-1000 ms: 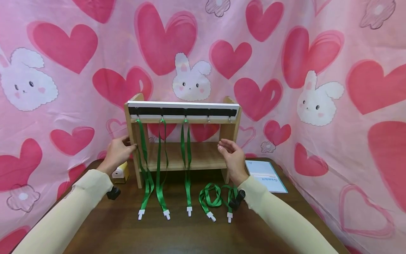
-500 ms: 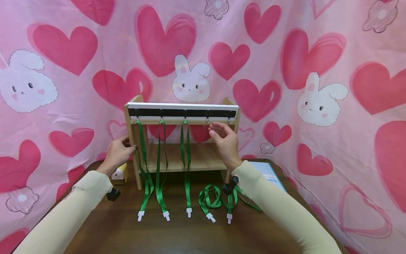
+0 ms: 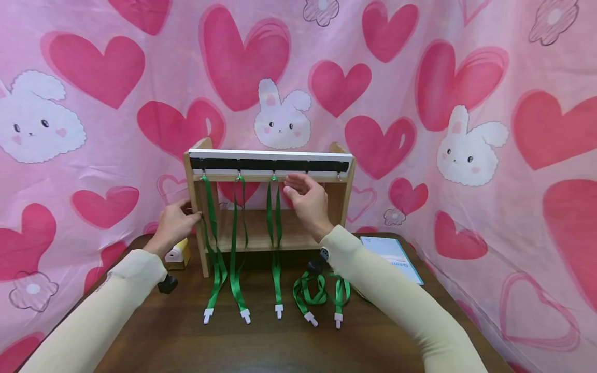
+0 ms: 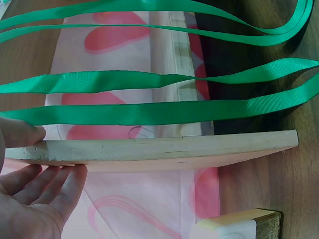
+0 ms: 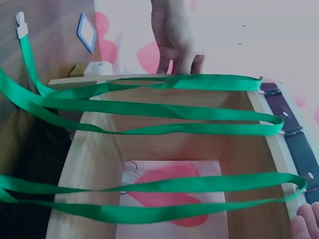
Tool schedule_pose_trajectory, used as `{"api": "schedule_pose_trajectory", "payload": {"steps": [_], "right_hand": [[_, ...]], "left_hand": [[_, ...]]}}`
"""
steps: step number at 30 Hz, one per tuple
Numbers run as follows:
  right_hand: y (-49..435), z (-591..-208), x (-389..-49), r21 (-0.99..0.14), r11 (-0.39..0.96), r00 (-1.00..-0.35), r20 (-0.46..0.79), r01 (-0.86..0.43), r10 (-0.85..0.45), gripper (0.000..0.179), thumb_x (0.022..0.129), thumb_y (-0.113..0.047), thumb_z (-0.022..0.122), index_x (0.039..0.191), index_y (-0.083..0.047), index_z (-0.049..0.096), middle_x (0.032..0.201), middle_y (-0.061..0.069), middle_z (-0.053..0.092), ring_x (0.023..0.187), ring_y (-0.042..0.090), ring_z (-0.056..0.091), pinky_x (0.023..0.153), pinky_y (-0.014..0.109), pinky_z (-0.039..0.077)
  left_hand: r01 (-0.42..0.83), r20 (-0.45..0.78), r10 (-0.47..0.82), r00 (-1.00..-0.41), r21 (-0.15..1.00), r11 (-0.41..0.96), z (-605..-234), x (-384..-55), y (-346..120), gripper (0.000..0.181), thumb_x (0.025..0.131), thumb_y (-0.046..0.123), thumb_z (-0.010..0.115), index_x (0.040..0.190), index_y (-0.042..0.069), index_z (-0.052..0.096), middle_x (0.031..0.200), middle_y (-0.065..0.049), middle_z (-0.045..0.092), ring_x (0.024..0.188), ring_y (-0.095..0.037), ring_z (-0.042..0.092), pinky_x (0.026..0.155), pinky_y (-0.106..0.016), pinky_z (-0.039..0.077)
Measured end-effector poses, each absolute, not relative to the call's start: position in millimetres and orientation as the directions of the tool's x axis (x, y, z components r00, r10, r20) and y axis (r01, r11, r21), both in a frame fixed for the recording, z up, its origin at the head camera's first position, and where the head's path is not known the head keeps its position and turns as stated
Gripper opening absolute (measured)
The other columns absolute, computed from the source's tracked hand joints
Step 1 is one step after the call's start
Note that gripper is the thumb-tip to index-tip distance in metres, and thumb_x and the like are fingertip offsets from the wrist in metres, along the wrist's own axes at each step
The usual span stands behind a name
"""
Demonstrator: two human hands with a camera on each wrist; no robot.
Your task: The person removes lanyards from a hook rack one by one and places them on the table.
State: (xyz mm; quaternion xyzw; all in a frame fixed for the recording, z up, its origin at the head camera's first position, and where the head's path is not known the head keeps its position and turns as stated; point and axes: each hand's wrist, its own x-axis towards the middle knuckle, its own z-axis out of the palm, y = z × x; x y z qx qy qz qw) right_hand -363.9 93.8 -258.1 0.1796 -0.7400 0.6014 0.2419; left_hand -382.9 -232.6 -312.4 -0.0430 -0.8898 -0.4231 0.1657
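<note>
A wooden rack [image 3: 300, 235] stands on the table, with a row of small metal hooks along its black strip [image 3: 256, 165]. Three green lanyards with white clips hang there: one at the left end [image 3: 209, 199], a second [image 3: 233, 228] and a third near the middle [image 3: 277, 285]. My left hand [image 3: 176, 224] grips the rack's left side panel [image 4: 149, 150], thumb on one face and fingers on the other. Beside the top of the third lanyard is my right hand [image 3: 308, 199], thumb and fingers apart, nothing visible between them. Its fingertips [image 5: 301, 224] show by the strip in the right wrist view.
Two more green lanyards lie on the brown table [image 3: 261, 344], one coiled [image 3: 322, 296] and one looped [image 3: 346, 292], right of the hanging ones. A yellow and white box-like object [image 3: 179, 255] stands left of the rack, a pale booklet [image 3: 396, 261] lies to its right. Pink patterned cloth surrounds the table.
My right hand has moved left and up, from the rack's right side past the bare hooks to the third lanyard's top. The left hand stays on the panel.
</note>
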Motion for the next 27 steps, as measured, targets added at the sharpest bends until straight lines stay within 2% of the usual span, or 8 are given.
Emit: {"api": "schedule_pose_trajectory", "payload": {"steps": [10,20,27], "right_hand": [[71.8,-263.7,-372.5,-0.81,0.237,-0.825,0.563,-0.537,0.052,0.033,0.095,-0.018,0.071,0.128,-0.018,0.067,0.127,0.0,0.072,0.116,0.016,0.069,0.098,0.032,0.059],[55.3,-259.9,-373.5,-0.902,0.105,-0.889,0.431,-0.42,0.155,0.028,0.093,-0.018,0.074,0.121,-0.018,0.074,0.116,0.002,0.077,0.102,0.017,0.073,0.09,0.031,0.062],[41.2,-264.1,-373.5,-0.933,0.019,-0.908,0.355,-0.36,0.222,0.03,0.09,-0.02,0.077,0.12,-0.019,0.076,0.113,0.001,0.077,0.1,0.016,0.075,0.092,0.034,0.061]], "left_hand": [[0.207,0.324,-0.065,-0.944,0.734,0.647,-312.0,-384.6,-232.9,0.066,0.098,0.021,0.061,0.154,-0.005,0.036,0.138,-0.032,0.058,0.117,-0.043,0.064,0.085,-0.047,0.063],[0.209,0.323,-0.06,-0.945,0.731,0.649,-312.5,-384.8,-233.9,0.067,0.099,0.022,0.061,0.154,-0.006,0.035,0.139,-0.032,0.058,0.118,-0.043,0.063,0.089,-0.049,0.061],[0.212,0.317,-0.054,-0.947,0.742,0.636,-312.6,-384.2,-233.9,0.066,0.099,0.022,0.06,0.154,-0.006,0.035,0.139,-0.032,0.057,0.121,-0.044,0.061,0.091,-0.05,0.061]]}}
